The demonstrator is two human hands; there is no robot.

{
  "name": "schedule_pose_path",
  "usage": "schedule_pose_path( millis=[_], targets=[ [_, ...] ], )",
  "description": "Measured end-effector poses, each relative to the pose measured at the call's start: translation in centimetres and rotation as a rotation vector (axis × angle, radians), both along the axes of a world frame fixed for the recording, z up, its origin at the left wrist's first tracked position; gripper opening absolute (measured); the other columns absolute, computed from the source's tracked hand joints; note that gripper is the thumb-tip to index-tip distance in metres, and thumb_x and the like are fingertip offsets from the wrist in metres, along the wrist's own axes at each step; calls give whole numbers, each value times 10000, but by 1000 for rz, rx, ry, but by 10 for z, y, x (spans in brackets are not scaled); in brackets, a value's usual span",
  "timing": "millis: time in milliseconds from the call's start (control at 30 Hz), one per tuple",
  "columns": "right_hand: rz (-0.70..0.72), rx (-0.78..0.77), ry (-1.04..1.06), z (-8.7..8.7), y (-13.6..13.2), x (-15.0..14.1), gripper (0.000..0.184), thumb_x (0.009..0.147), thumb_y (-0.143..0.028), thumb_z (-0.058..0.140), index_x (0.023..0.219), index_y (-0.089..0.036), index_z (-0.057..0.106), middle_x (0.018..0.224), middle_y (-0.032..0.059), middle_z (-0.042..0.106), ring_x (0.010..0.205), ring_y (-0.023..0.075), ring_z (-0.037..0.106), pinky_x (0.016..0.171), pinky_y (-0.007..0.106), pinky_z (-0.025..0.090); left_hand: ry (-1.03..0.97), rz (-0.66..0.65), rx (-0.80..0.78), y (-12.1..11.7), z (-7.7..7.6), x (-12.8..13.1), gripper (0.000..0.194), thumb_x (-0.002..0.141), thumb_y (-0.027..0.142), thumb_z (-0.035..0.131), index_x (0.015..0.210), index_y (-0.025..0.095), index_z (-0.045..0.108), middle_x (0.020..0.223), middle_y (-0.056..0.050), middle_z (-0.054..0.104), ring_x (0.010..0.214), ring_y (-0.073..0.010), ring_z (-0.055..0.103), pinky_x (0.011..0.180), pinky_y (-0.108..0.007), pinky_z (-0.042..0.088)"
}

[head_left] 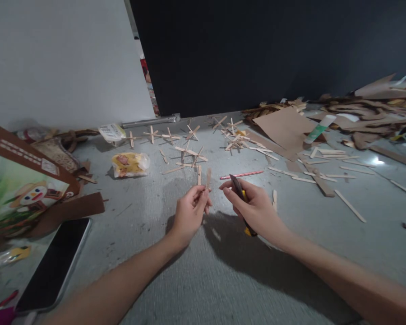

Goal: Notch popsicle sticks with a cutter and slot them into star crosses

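My left hand (190,212) is closed in a pinch on a short wooden craft stick (209,178), which stands up from the fingertips. My right hand (253,205) wraps round a black and yellow utility knife (236,186), its tip pointing up and away from me. The two hands are a small gap apart, just above the grey table. Beyond them lie a red patterned pencil (242,174) and another craft stick (199,174). Further back, several sticks are joined into small crosses (191,154).
A phone (54,266) and a printed paper bag (27,180) stand at the left, near a yellow snack packet (130,164). Loose sticks (350,205), a glue stick (320,128) and cardboard scraps (282,128) cover the right side. A black panel (257,49) rises behind.
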State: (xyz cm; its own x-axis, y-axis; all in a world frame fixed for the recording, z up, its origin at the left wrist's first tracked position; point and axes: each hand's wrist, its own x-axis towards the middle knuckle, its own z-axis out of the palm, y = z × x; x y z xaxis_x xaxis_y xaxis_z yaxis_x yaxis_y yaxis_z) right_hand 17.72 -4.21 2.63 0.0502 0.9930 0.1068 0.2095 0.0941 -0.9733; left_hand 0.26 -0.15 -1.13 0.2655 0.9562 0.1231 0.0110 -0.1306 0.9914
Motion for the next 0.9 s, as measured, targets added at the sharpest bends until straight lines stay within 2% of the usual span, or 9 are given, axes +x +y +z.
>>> schedule_pose_path(
  millis=[67, 167, 300, 533, 700, 833, 900],
  targets=[
    [-37, 0, -39, -4, 8, 4, 393, 906, -574, 682, 964, -186, 675, 584, -79, 427, 477, 99, 386, 446, 252, 301, 12, -22, 19, -1, 0, -1, 385, 962, 557, 622, 949, 175, 667, 691, 15, 598, 553, -110, 531, 557, -241, 423],
    [-15, -17, -75, -6, 14, 5, 404, 848, -589, 745, 889, -191, 693, 565, -77, 428, 496, 106, 390, 475, 261, 311, 65, -54, 41, -3, -1, -2, 358, 961, 525, 628, 929, 175, 693, 681, 17, 583, 565, -114, 506, 564, -243, 407],
    [6, -102, -9, -10, 12, 0, 472, 756, -636, 818, 736, -196, 647, 518, -77, 426, 465, 99, 369, 446, 257, 290, 143, -89, 65, -5, -2, -2, 348, 972, 494, 607, 913, 167, 711, 645, 24, 547, 583, -125, 479, 571, -247, 385],
    [-10, -155, 116, -10, 10, -2, 463, 777, -625, 805, 777, -189, 650, 467, -74, 463, 406, 92, 382, 406, 241, 308, 186, -72, 102, -4, 0, -1, 359, 980, 491, 592, 885, 163, 703, 668, 5, 585, 601, -133, 500, 586, -254, 398],
    [-37, -152, 167, -6, 13, 1, 463, 792, -639, 775, 762, -205, 616, 440, -87, 419, 389, 86, 367, 397, 233, 306, 90, -33, 59, -4, 1, 0, 383, 937, 543, 659, 850, 171, 696, 688, -10, 629, 612, -129, 530, 582, -245, 426],
    [-10, -210, 197, -7, 11, 0, 475, 768, -645, 791, 808, -203, 625, 465, -94, 423, 382, 84, 369, 386, 237, 347, -64, 35, -52, -1, 5, 0, 453, 863, 621, 730, 792, 180, 656, 618, 24, 578, 517, -100, 490, 515, -228, 411],
    [-4, -226, 205, -9, 9, -3, 477, 765, -642, 796, 812, -206, 609, 466, -94, 436, 378, 85, 375, 377, 235, 353, -151, 62, -93, 0, 8, 0, 466, 837, 630, 755, 778, 180, 650, 628, 16, 605, 507, -99, 512, 518, -235, 437]
  ],
)
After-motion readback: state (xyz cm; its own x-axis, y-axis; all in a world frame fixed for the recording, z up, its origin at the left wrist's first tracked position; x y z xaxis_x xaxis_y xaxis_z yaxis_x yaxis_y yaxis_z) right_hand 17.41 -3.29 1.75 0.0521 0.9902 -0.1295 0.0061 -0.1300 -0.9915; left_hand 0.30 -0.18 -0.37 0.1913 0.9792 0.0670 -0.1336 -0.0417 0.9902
